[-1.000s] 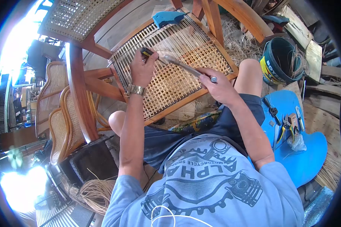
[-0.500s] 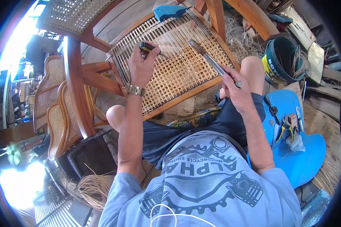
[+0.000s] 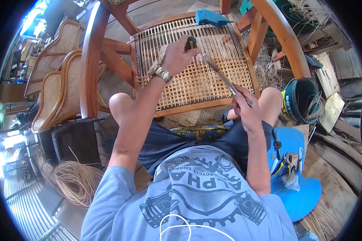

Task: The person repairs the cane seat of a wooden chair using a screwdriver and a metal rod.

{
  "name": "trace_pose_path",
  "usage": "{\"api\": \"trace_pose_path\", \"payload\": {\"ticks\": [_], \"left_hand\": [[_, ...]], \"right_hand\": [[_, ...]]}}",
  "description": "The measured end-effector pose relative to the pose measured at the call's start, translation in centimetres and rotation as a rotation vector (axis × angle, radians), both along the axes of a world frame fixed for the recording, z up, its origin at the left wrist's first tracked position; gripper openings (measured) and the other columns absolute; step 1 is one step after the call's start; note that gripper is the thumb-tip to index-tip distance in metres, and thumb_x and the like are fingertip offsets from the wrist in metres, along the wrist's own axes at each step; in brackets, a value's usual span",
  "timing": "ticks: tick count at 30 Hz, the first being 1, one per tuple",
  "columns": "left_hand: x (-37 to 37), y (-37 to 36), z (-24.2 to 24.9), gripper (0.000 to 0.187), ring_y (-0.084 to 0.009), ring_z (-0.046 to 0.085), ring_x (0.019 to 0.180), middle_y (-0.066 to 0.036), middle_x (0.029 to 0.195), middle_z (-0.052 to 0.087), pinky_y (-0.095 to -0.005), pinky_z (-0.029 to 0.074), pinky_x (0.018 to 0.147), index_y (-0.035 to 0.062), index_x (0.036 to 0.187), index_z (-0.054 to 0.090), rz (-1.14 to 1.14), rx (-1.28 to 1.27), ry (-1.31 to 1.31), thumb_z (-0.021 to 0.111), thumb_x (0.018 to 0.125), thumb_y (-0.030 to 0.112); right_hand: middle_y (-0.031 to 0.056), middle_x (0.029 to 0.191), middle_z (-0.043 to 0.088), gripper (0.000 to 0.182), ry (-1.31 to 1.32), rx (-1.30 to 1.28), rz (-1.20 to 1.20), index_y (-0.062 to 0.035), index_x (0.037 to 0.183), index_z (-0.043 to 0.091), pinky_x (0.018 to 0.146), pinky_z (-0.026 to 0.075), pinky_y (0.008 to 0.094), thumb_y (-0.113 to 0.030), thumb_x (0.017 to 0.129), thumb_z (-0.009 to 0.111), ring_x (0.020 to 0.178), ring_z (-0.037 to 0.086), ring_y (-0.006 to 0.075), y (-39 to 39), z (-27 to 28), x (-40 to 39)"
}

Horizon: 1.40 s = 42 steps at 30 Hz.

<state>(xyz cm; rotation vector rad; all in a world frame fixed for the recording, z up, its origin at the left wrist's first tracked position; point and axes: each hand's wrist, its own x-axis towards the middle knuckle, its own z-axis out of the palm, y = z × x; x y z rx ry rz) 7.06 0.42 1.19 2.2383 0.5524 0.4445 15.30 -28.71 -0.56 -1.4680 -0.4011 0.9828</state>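
Note:
My left hand point(image 3: 177, 57), with a watch on its wrist, is closed around a dark-handled screwdriver point(image 3: 192, 41) above the chair seat. Strips of cane are woven into an open grid point(image 3: 193, 84) on the near part of that seat; farther back run mostly single strands point(image 3: 165, 34). In my right hand point(image 3: 247, 110), near the seat's front right corner, is a hammer point(image 3: 224, 78) with a long metallic handle. Its head points up and left, close beside my left fingers. The screwdriver's tip is hidden. A blue piece of foam point(image 3: 211, 18) lies on the seat's back edge.
Wooden chair legs point(image 3: 93, 60) and an armrest point(image 3: 285, 40) flank the seat. At right stand a dark bucket point(image 3: 303, 100) and a blue board point(image 3: 305, 197) bearing pliers point(image 3: 286, 164). Coiled cane point(image 3: 77, 182) lies at left, below woven chair backs point(image 3: 60, 76).
The view has shifted, so the seat sits farther right. My left hand with the screwdriver has moved right over the seat, and the hammer head is now much closer to it.

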Motion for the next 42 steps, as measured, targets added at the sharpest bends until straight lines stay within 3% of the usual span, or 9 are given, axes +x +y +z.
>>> {"api": "trace_pose_path", "payload": {"ticks": [10,15,20,23,26,31,38,40,42], "left_hand": [[0.5,0.6,-1.4,0.043,-0.0205,0.068,0.069,-0.013,0.077,0.070,-0.0376,0.053,0.066,0.0008,0.108,0.060,0.043,0.057,-0.057,0.080,0.090,0.034],[-1.3,-0.5,0.4,0.022,-0.0083,0.069,0.082,-0.001,0.093,0.076,-0.0276,0.056,0.074,0.0068,0.109,0.067,0.107,-0.109,-0.176,0.078,0.094,0.017],[-1.4,-0.9,-1.4,0.026,-0.0093,0.070,0.081,-0.003,0.091,0.076,-0.0278,0.056,0.072,0.0075,0.111,0.066,0.091,-0.050,-0.112,0.078,0.094,0.024],[-1.0,-1.2,-1.7,0.045,-0.0281,0.071,0.067,-0.017,0.076,0.071,-0.0402,0.052,0.059,0.0039,0.110,0.062,0.058,-0.034,-0.025,0.079,0.090,0.040],[-0.7,-1.3,-0.9,0.038,-0.0188,0.068,0.066,-0.011,0.076,0.072,-0.0353,0.052,0.062,0.0040,0.108,0.064,-0.003,0.081,0.054,0.076,0.094,0.037],[-0.6,-1.2,-0.3,0.038,-0.0204,0.067,0.063,-0.012,0.074,0.071,-0.0363,0.051,0.061,0.0042,0.107,0.065,-0.009,0.069,0.031,0.076,0.094,0.038],[-1.1,-2.0,-2.0,0.043,-0.0298,0.069,0.064,-0.015,0.072,0.069,-0.0405,0.051,0.058,0.0045,0.110,0.061,-0.058,0.068,-0.002,0.077,0.092,0.039],[-1.2,-2.4,-1.8,0.043,-0.0284,0.068,0.063,-0.015,0.072,0.068,-0.0399,0.051,0.058,0.0048,0.110,0.061,-0.064,0.031,-0.019,0.077,0.092,0.040],[-2.3,-2.4,-0.8,0.029,-0.0106,0.069,0.071,-0.005,0.085,0.076,-0.0296,0.054,0.065,0.0085,0.112,0.066,-0.014,-0.016,0.019,0.078,0.094,0.028]], "right_hand": [[-0.0016,0.078,0.054,0.037,-0.063,0.075,-0.187,0.0000,0.140,0.059,0.049,0.030,0.0187,-0.016,0.107,0.055,0.058,0.040,0.0014,2.2,-0.2,0.4],[-0.0029,0.076,0.051,0.037,-0.005,0.087,-0.113,0.0029,0.140,0.057,0.050,0.030,0.0199,-0.016,0.108,0.053,0.059,0.040,0.0023,-0.4,0.5,-0.2],[-0.0042,0.077,0.049,0.038,0.030,0.074,-0.221,0.0045,0.141,0.055,0.048,0.028,0.0200,-0.015,0.108,0.053,0.059,0.037,0.0018,-2.3,-0.4,-0.5],[-0.0030,0.077,0.049,0.038,0.034,0.113,-0.184,0.0026,0.142,0.055,0.049,0.029,0.0191,-0.015,0.108,0.053,0.059,0.038,0.0026,-2.3,-0.9,-0.1],[-0.0023,0.077,0.049,0.039,0.005,0.118,-0.168,0.0010,0.144,0.054,0.049,0.029,0.0184,-0.014,0.108,0.053,0.059,0.039,0.0030,-1.1,-0.9,-0.2],[-0.0050,0.075,0.047,0.038,-0.030,-0.003,0.076,0.0033,0.141,0.056,0.050,0.029,0.0194,-0.014,0.108,0.053,0.060,0.037,0.0018,-1.7,0.2,0.4],[-0.0032,0.077,0.049,0.039,-0.022,0.086,-0.170,0.0010,0.144,0.054,0.050,0.027,0.0183,-0.014,0.108,0.051,0.059,0.038,0.0022,-1.1,-1.0,-1.6],[-0.0033,0.077,0.049,0.039,-0.085,0.062,-0.182,0.0011,0.144,0.054,0.050,0.027,0.0183,-0.014,0.108,0.051,0.059,0.037,0.0021,-1.4,-0.7,-2.1],[-0.0048,0.074,0.048,0.038,-0.095,-0.027,0.020,0.0019,0.141,0.056,0.052,0.033,0.0184,-0.016,0.108,0.053,0.060,0.044,0.0020,-2.4,0.1,-1.9]]}}
